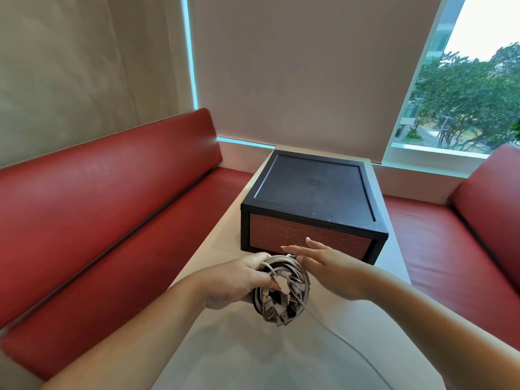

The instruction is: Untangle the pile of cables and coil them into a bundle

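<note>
Red padded bench (98, 206) runs along the left wall, beside the pale tabletop (247, 358). The person's left hand (239, 280) is raised over the near part of the tabletop. Its fingers (263, 277) are curled tight round the left side of the cable bundle (284, 294), the thumb hooked through the middle of the loop. The bundle hangs from that grip, just above the tabletop, and whether its bottom edge touches is hard to tell.

The bundle is several grey and off-white cables wound into a rough ring, with strands overlapping unevenly. The plugs (271, 313) are bunched at the lower edge: flat USB-type ends, and one thin jack tip near the centre. One loose strand (346, 344) leaves the ring's right side and trails down across the tabletop toward the near right edge.

The right hand (326, 266) is just right of the ring's top, palm down. Its fingers (295, 250) are straight and spread and hold nothing. Their tips are over the top of the coil, contact unclear.

Behind the hands a closed black box (312, 192) sits on the tabletop, with a flat dark lid and a red brick-pattern front panel. Its contents are not visible. Right of the tabletop is a second red bench (455, 249). Above, a drawn roller blind (295, 66) leaves a strip of window (464, 94) showing trees.
</note>
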`<state>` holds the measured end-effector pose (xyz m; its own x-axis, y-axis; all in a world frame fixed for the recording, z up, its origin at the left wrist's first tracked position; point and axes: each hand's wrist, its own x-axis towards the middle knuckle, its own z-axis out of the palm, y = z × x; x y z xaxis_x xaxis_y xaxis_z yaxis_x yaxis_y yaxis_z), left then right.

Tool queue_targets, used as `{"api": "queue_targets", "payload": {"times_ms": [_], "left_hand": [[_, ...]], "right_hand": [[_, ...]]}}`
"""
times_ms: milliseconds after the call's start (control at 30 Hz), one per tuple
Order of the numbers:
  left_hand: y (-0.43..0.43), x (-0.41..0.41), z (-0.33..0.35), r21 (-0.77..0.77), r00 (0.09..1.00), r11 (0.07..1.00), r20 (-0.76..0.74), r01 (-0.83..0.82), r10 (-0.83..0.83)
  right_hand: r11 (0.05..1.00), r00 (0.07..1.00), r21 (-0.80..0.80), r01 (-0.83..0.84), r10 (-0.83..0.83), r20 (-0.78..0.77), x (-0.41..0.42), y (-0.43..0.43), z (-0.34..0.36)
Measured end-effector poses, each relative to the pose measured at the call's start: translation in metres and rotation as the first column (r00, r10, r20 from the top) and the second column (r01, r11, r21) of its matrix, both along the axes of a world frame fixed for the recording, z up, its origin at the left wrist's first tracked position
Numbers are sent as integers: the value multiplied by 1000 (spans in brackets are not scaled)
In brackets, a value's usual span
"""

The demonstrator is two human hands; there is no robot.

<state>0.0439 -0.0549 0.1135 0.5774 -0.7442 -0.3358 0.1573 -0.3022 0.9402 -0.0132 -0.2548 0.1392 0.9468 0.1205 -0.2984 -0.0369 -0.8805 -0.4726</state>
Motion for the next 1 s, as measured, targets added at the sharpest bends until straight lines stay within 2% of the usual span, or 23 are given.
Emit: {"api": "queue_targets", "payload": {"times_ms": [67, 167, 300, 400, 567, 667, 700, 733, 767, 800, 833, 867, 900, 933, 967, 1000], "left_hand": [[1, 0, -1, 14, 1000, 1000, -1, 9, -9], [1, 2, 0, -3, 1000, 1000, -10, -3, 3], [5, 2, 5, 1, 1000, 1000, -9, 17, -17], [12, -1, 6, -10, 997, 998, -24, 66, -66], [17, 1, 3, 59, 997, 995, -5, 81, -80], [18, 4, 5, 143, 989, 981, 56, 130, -139], [19, 5, 5, 178, 986, 975, 75, 136, -151], [21, 6, 5, 211, 983, 968, 90, 136, -157], [24, 8, 3, 239, 982, 962, 100, 130, -158], [26, 10, 1, 261, 982, 957, 107, 122, -155], [29, 12, 0, 277, 982, 954, 112, 118, -154], [31, 13, -2, 297, 979, 947, 124, 122, -164], [32, 14, -3, 330, 971, 935, 150, 127, -185], [32, 15, -4, 376, 959, 917, 185, 132, -214], [33, 17, -5, 425, 945, 895, 216, 135, -245], [33, 18, -5, 471, 932, 871, 239, 135, -274]], "right_hand": [[974, 998, -224, -36, 47, 45, 1, 2, -5], [901, 976, -432, -18, 110, 188, 5, 1, -13], [841, 958, -539, 44, 117, 261, 12, -7, -22], [835, 948, -537, 117, 67, 311, 11, -34, -24], [929, 912, -276, 247, -127, 390, 13, -60, -25], [968, 952, -80, 238, -217, 214, 24, -76, -28], [961, 951, 64, 268, -274, 142, 27, -83, -28], [905, 933, 267, 331, -356, 48, 28, -89, -25], [781, 901, 477, 404, -430, -58, 28, -92, -22], [618, 865, 643, 452, -479, -148, 28, -93, -18], [474, 843, 752, 458, -499, -199, 28, -93, -14], [378, 827, 810, 449, -519, -216, 29, -92, -12], [339, 818, 837, 430, -539, -203, 30, -88, -10], [381, 811, 825, 418, -565, -150, 31, -85, -9], [496, 806, 767, 408, -589, -48, 32, -83, -10], [660, 801, 643, 389, -588, 118, 34, -83, -12]]}}
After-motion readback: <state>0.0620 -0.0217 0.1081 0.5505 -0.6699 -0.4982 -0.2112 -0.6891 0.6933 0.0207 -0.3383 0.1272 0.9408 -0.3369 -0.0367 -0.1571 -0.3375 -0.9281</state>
